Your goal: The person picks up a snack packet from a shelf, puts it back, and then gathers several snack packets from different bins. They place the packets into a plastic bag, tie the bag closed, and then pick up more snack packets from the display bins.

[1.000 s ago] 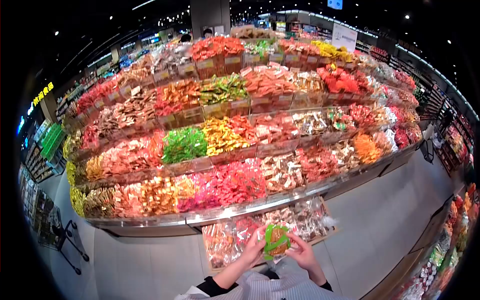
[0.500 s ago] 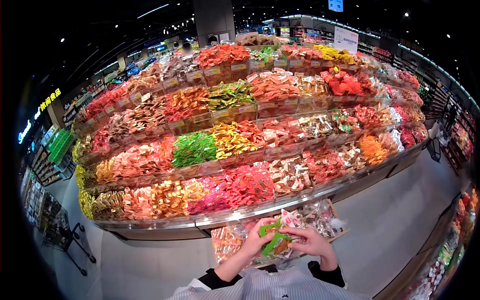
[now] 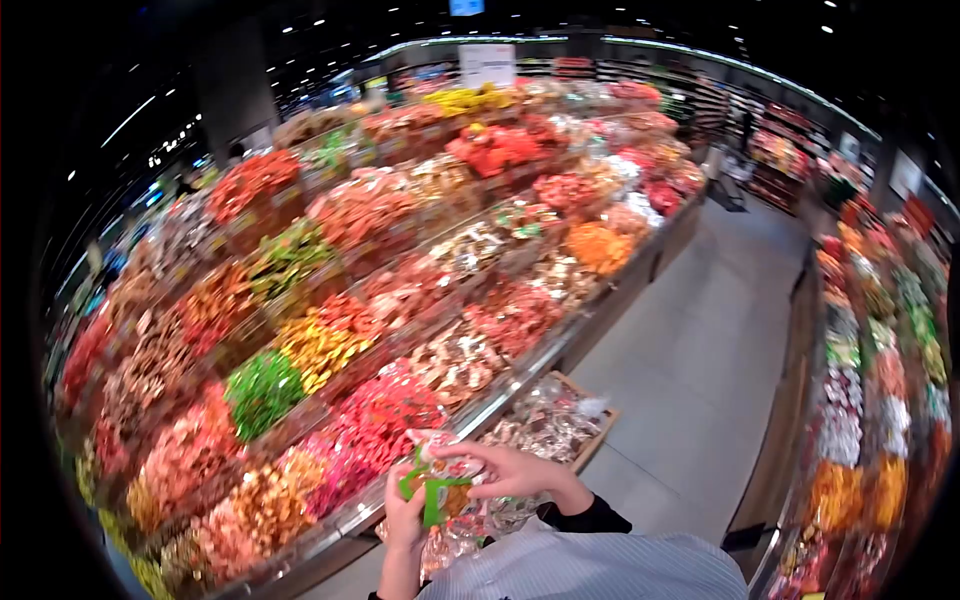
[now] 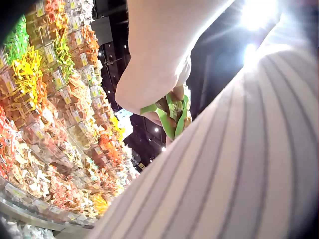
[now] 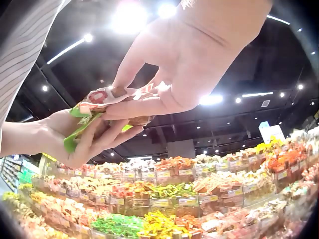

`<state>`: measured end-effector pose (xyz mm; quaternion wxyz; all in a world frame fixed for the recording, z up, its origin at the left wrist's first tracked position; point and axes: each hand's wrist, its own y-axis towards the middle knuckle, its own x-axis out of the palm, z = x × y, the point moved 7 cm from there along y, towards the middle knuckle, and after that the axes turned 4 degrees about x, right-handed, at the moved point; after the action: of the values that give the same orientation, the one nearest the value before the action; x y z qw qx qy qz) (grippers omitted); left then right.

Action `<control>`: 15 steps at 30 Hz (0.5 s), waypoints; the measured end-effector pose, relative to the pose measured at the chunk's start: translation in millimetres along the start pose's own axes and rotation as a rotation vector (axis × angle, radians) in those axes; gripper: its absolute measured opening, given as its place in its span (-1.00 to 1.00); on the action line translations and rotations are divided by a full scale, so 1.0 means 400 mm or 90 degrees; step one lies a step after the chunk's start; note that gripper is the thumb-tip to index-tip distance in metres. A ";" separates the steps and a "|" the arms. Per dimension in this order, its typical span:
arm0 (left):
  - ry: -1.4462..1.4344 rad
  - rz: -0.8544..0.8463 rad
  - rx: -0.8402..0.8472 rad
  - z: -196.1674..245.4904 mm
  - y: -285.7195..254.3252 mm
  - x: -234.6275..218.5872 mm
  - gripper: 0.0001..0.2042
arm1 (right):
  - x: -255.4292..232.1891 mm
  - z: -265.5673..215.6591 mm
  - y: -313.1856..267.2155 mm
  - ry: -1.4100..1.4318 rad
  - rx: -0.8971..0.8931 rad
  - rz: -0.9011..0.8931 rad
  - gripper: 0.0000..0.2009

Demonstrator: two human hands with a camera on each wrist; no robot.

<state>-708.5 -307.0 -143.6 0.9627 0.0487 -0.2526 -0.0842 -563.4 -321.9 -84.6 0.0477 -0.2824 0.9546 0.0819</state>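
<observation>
Since half a second ago, the person has turned to the right: the big sweet stand [image 3: 487, 408] slants across the head view, and more of the floor [image 3: 690, 330] and the side shelf [image 3: 762, 495] shows. Both hands and the packet [image 3: 432, 498] have slid over to the left part of that view.

Up in the air, in front of the striped top [image 3: 590, 575], is where the packet is. It has bright green edges and a red and white end. Fingers of the left hand [image 3: 403, 510] curl round it and hold it from below. Thumb and finger of the right hand [image 3: 515, 472] pinch the red and white end. I can't tell if the packet is torn anywhere.

From here it looks like the pinch could pull too hard. If the thin wrapper gave way, bits inside might spill out. The packet looks slippery, so if the left hand went loose while the right one tugged, it could drop. Low down by the stand sits a box [image 3: 597, 448] of clear bags, and a fallen packet might get mixed in there. Turning while looking down at the packet could also make the person bump that box with a foot.
</observation>
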 end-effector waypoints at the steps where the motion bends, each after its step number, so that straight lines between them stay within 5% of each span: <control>1: -0.007 -0.034 -0.020 -0.025 0.006 0.000 -0.66 | -0.003 0.005 -0.007 -0.063 -0.049 0.005 -0.38; 3: -0.032 -0.046 -0.031 -0.059 0.013 -0.015 -0.67 | -0.006 0.014 -0.030 -0.130 -0.084 0.027 -0.37; 9: -0.100 -0.111 -0.127 -0.093 0.003 0.016 -0.68 | 0.018 0.056 -0.082 -0.065 0.137 0.023 -0.42; 10: -0.108 -0.119 -0.151 -0.098 -0.002 0.024 -0.69 | 0.022 0.027 -0.086 -0.051 0.039 0.052 -0.43; 15: -0.152 -0.199 -0.230 -0.143 -0.010 0.057 -0.71 | 0.026 0.062 -0.137 -0.054 0.040 0.143 -0.41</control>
<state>-661.3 -312.1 -183.0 0.8943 -0.0956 -0.3350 -0.2809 -541.0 -368.3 -117.3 0.0871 -0.1682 0.9795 0.0690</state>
